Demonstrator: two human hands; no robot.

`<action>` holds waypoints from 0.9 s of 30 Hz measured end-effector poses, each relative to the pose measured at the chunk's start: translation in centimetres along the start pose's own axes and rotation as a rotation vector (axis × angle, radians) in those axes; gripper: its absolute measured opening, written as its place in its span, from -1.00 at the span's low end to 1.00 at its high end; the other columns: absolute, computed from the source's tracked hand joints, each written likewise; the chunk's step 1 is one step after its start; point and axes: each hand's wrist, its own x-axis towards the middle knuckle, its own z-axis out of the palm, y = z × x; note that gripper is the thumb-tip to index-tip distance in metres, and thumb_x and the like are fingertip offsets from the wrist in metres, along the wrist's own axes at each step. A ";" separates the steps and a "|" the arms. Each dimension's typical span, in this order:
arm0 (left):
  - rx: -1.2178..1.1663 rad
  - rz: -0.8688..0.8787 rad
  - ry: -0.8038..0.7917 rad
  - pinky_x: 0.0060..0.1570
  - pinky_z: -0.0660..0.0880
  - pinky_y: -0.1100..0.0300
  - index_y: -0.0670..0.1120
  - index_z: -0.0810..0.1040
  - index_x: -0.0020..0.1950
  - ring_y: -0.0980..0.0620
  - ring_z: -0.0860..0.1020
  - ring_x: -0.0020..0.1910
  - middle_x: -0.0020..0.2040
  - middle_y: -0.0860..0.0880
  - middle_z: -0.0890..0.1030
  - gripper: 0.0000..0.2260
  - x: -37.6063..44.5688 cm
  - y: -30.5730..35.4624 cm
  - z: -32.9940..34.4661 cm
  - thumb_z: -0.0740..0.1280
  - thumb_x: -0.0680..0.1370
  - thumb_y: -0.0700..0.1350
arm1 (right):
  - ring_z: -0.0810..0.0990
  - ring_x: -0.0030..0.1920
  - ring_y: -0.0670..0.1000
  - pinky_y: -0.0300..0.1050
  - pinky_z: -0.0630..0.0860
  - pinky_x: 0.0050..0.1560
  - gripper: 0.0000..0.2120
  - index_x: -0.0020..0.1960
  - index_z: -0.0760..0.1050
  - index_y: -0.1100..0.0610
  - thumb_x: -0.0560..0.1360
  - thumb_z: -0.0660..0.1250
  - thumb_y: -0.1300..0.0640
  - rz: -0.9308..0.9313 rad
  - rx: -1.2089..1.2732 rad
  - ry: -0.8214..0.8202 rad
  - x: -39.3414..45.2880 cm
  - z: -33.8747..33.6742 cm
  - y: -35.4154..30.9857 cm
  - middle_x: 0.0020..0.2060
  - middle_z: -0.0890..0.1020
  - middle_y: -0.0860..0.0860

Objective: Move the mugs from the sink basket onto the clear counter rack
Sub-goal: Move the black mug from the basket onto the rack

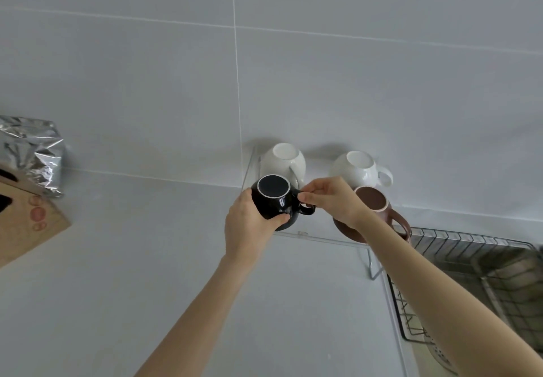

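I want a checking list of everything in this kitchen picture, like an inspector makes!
Surface: pale counter, mostly bare.
Job's things: black mug upside down, held at the clear rack; two white mugs and a brown mug upside down on the rack; wire sink basket at right, no mugs visible in it.
Clutter: foil bag, cardboard box at left.
Grippers: left hand cups the black mug's body; right hand pinches its handle.
Cables: nothing seen.
Surroundings: grey tiled wall.
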 end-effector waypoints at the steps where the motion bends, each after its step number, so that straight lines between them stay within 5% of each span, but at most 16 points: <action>1: 0.006 0.003 0.003 -0.04 0.41 0.15 -0.13 0.45 0.14 -0.10 0.54 0.10 0.09 -0.09 0.61 -0.42 -0.1 -0.1 0.1 0.54 0.20 -0.01 | 0.52 -0.29 0.03 -0.08 0.43 -0.09 -0.94 -0.27 0.59 0.10 0.37 0.43 0.20 0.002 0.001 0.000 0.0 0.1 0.0 -0.35 0.61 0.10; 11: 0.016 0.013 -0.002 0.01 0.41 0.15 -0.12 0.42 0.19 -0.10 0.51 0.15 0.14 -0.08 0.57 -0.39 -0.2 -0.6 0.5 0.53 0.21 0.00 | 0.54 -0.22 0.01 -0.06 0.46 0.00 -0.98 -0.21 0.58 0.12 0.38 0.42 0.20 0.024 0.017 0.000 -0.1 0.2 0.4 -0.25 0.63 0.13; 16: -0.067 0.028 -0.034 0.12 0.22 0.32 -0.15 0.30 0.36 -0.05 0.35 0.35 0.37 -0.10 0.40 -0.35 1.0 1.3 -1.3 0.43 0.37 0.06 | 0.58 -0.01 0.05 -0.07 0.45 0.16 -0.71 0.09 0.50 0.19 0.39 0.40 0.13 0.083 -0.024 -0.013 0.6 -0.9 -0.2 -0.06 0.64 0.09; 21: -0.180 0.143 -0.267 0.09 0.33 0.29 -0.11 0.56 0.15 0.09 0.51 0.05 0.11 -0.03 0.60 -0.74 8.2 4.5 -3.8 0.28 0.51 -0.05 | 0.58 0.03 0.07 -0.09 0.47 0.13 -0.73 0.08 0.54 0.21 0.42 0.35 0.13 0.032 -0.132 0.252 2.7 -1.8 -1.4 -0.01 0.65 0.12; 27: -0.093 0.108 -0.471 0.35 0.32 0.08 -0.15 0.50 0.24 -0.03 0.47 0.27 0.25 -0.10 0.55 -0.71 14.5 2.6 0.3 0.25 0.53 -0.14 | 0.58 0.08 0.11 -0.07 0.45 0.11 -0.67 0.08 0.54 0.22 0.39 0.38 0.05 0.080 -0.167 0.307 3.7 0.9 -0.3 0.03 0.65 0.16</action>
